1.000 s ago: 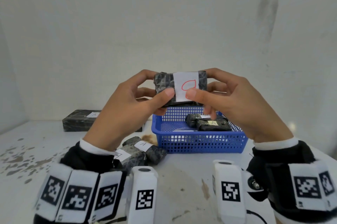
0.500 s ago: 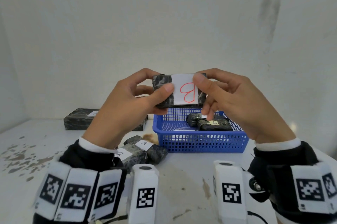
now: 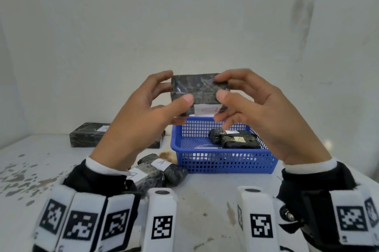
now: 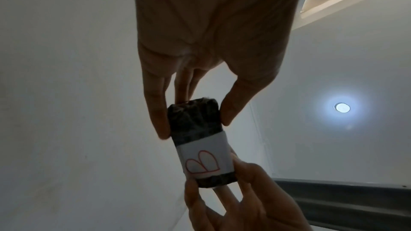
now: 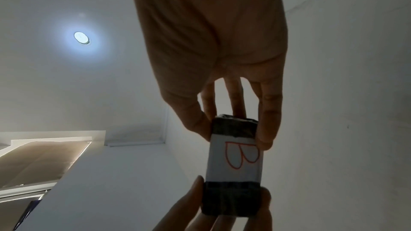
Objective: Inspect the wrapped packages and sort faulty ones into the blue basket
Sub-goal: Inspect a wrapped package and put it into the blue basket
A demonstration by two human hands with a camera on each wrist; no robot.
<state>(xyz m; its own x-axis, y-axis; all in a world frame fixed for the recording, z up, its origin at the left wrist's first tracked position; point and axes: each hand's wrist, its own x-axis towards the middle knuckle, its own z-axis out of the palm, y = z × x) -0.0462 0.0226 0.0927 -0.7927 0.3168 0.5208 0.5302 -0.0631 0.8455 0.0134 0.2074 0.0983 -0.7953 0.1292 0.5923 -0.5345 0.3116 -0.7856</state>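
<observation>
A dark wrapped package (image 3: 200, 92) with a white label bearing a red B (image 5: 235, 157) is held in the air above the blue basket (image 3: 221, 159). My left hand (image 3: 143, 116) pinches its left end between thumb and fingers, and my right hand (image 3: 252, 106) pinches its right end. The package (image 4: 201, 140) is turned so its dark face looks at me and the label sits on its lower side. Inside the basket lie two dark packages (image 3: 235, 140), one labelled A.
Two small wrapped packages (image 3: 162, 171), labelled A and B, lie on the white stained table in front of the basket's left corner. A long dark package (image 3: 88, 134) rests at the back left by the wall. White walls enclose the table.
Both hands have rolled the package: the B label that faced me has gone down to the lower side, and a plain dark face now looks at me.
</observation>
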